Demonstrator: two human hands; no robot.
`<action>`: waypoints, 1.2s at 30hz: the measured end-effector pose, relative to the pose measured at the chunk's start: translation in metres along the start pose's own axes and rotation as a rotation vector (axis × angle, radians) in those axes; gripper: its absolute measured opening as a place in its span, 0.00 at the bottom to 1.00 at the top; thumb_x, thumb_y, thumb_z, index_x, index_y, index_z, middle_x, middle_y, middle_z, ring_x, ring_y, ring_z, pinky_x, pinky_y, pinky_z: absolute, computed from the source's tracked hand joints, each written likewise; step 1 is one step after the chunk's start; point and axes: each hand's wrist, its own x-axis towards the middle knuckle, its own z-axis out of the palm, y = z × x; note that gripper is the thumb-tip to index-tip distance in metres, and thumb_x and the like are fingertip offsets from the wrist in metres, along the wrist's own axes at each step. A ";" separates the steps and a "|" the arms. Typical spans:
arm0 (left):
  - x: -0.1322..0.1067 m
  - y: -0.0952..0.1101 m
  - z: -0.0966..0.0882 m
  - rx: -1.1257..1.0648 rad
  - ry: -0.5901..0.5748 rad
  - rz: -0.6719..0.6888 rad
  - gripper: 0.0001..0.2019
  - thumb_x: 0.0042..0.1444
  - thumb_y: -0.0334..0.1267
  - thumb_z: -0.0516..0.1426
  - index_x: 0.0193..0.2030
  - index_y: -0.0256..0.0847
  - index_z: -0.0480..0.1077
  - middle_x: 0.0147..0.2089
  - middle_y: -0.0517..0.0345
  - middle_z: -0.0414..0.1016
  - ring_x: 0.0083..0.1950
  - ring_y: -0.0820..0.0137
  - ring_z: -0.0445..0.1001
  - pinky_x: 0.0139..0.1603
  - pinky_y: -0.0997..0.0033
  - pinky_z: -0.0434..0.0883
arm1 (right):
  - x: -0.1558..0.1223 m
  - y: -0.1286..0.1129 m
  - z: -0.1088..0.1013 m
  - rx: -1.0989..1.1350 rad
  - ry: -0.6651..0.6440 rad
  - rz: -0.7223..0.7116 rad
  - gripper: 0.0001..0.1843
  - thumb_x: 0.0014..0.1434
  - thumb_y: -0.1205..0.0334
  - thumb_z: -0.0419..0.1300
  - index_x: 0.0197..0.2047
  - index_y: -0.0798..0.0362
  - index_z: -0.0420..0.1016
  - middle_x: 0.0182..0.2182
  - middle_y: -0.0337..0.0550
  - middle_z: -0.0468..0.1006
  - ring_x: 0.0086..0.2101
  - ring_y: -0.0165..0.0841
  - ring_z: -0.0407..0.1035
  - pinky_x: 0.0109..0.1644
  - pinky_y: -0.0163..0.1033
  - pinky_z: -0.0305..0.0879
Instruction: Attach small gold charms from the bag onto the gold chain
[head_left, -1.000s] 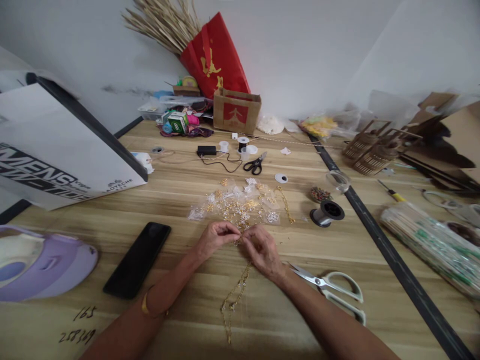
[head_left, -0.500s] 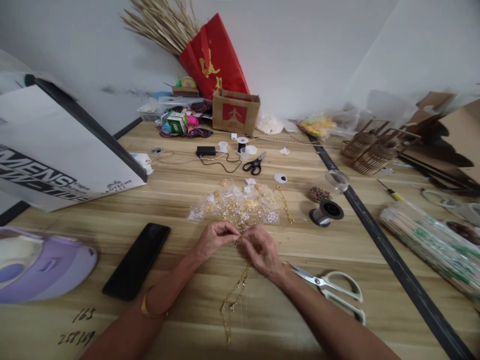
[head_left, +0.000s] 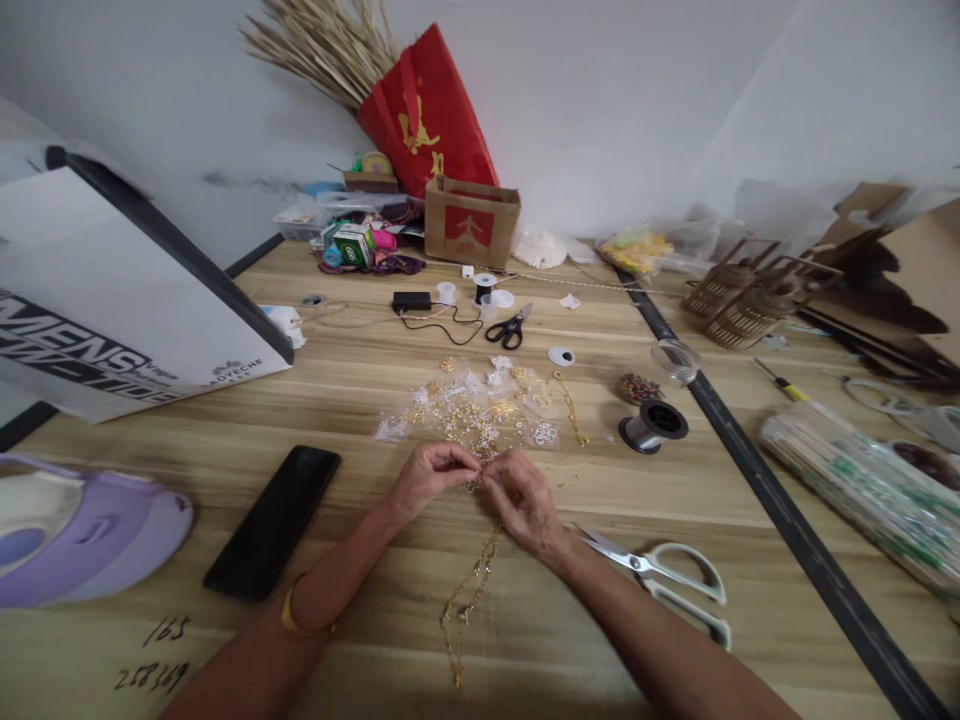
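Fingertips pinched, my left hand (head_left: 429, 483) meets my right hand (head_left: 527, 503) over the middle of the table. Whatever tiny piece lies between the left fingertips is too small to make out. From under the right hand a gold beaded chain (head_left: 466, 610) runs down towards me in a long loop; its upper end is hidden by that hand, whose thumb and fingers are closed. A small silvery ring-like piece (head_left: 472, 487) shows just below the fingertips. Right beyond the hands lie gold and silver beads and charms (head_left: 484, 425) on clear plastic bags.
White-handled scissors (head_left: 652, 572) lie by my right forearm, a black phone (head_left: 274, 522) by the left. A wire spool (head_left: 652, 428), a bead dish (head_left: 639, 388) and a gold chain (head_left: 571, 408) are farther right. Black scissors (head_left: 510, 327) lie behind the beads.
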 end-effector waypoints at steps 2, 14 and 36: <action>0.000 0.001 0.000 0.007 -0.002 -0.001 0.07 0.41 0.35 0.66 0.27 0.35 0.76 0.30 0.56 0.77 0.33 0.72 0.73 0.38 0.74 0.69 | 0.000 0.000 0.000 0.000 0.001 -0.003 0.03 0.60 0.66 0.54 0.35 0.52 0.69 0.29 0.43 0.72 0.32 0.34 0.66 0.36 0.40 0.63; -0.001 0.001 0.002 0.035 -0.017 0.001 0.10 0.41 0.40 0.66 0.27 0.35 0.76 0.30 0.55 0.77 0.33 0.70 0.73 0.38 0.72 0.69 | 0.000 0.000 0.001 -0.003 0.002 -0.001 0.03 0.60 0.66 0.55 0.35 0.52 0.69 0.29 0.43 0.72 0.32 0.34 0.67 0.36 0.39 0.64; 0.001 -0.001 0.000 0.055 0.005 -0.016 0.08 0.42 0.36 0.65 0.28 0.34 0.75 0.28 0.56 0.78 0.31 0.71 0.73 0.36 0.73 0.69 | 0.000 -0.001 0.000 0.004 0.000 0.026 0.04 0.60 0.65 0.54 0.34 0.52 0.69 0.29 0.44 0.72 0.32 0.34 0.66 0.36 0.40 0.64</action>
